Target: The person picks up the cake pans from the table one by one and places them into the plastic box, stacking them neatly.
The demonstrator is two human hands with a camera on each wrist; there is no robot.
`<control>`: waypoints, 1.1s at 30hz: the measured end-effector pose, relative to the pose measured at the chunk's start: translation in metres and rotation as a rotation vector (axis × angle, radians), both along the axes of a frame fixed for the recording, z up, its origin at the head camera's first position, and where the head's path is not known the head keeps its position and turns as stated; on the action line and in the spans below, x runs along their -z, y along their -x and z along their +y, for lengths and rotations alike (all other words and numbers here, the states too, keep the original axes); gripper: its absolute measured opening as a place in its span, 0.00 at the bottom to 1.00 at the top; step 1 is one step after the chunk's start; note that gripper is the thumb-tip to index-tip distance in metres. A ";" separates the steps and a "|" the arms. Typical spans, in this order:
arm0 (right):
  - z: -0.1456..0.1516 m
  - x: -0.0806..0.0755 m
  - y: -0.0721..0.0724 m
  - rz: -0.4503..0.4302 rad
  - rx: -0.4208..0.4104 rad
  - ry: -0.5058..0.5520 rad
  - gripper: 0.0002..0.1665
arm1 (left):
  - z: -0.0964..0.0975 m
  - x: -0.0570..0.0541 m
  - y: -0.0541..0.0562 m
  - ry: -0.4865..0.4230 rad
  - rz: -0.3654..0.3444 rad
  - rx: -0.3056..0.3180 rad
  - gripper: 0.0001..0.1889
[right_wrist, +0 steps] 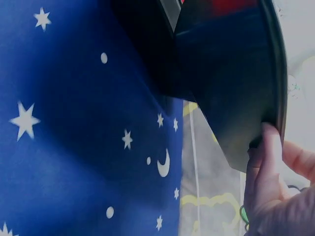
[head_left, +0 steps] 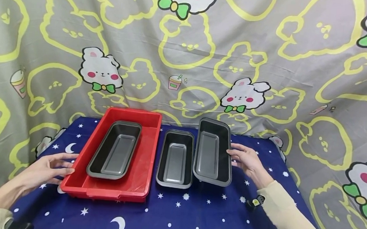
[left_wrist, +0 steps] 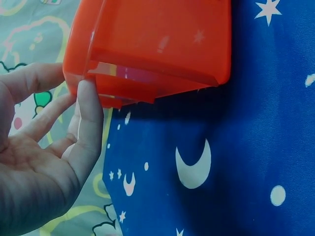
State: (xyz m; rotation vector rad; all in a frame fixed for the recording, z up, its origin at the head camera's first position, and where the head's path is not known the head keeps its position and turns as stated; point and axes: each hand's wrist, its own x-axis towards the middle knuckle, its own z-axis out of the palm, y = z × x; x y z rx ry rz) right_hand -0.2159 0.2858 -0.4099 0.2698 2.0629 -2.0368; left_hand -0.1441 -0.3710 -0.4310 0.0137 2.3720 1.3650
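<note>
At the left, my left hand (head_left: 51, 168) pinches the rim near the front left corner of a red plastic tray (head_left: 131, 196). In the left wrist view its fingertips meet the tray's lip. Inside the tray lies a dark loaf pan (head_left: 119, 152). A second loaf pan (head_left: 176, 160) sits on the table just right of the tray. My right hand (head_left: 247, 161) grips the right rim of a third loaf pan (head_left: 211, 152), which is tilted and raised off the cloth on that side. The right wrist view shows that pan's dark outer wall (right_wrist: 226, 73) between thumb and fingers.
A dark blue tablecloth (head_left: 168, 224) with white stars and moons covers the table. Behind and around it hangs a grey curtain (head_left: 196, 33) with cartoon rabbits. The second and third pans stand very close together.
</note>
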 end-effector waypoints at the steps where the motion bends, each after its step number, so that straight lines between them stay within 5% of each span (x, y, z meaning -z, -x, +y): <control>1: -0.002 -0.001 0.000 0.004 -0.002 0.007 0.39 | 0.000 0.000 0.000 0.001 0.001 -0.001 0.40; 33: -0.087 -0.018 0.013 0.013 0.004 0.061 0.34 | 0.000 -0.001 0.001 -0.015 -0.005 0.005 0.39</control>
